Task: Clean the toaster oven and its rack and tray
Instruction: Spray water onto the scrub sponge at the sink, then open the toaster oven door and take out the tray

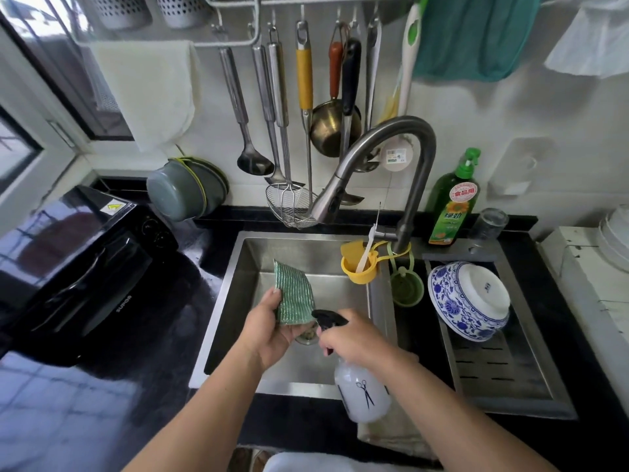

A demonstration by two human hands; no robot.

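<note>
Over the steel sink, my left hand holds a green striped scrub sponge upright, thumb on its left edge. My right hand grips the neck of a frosted white spray bottle with a black nozzle that points at the sponge. The black toaster oven stands on the dark counter at the left with its door shut. Its rack and tray are not visible.
A curved faucet arches over the sink. A yellow holder hangs by it. A blue-and-white bowl lies on the drain tray at the right, a green dish soap bottle behind. Utensils hang on the wall.
</note>
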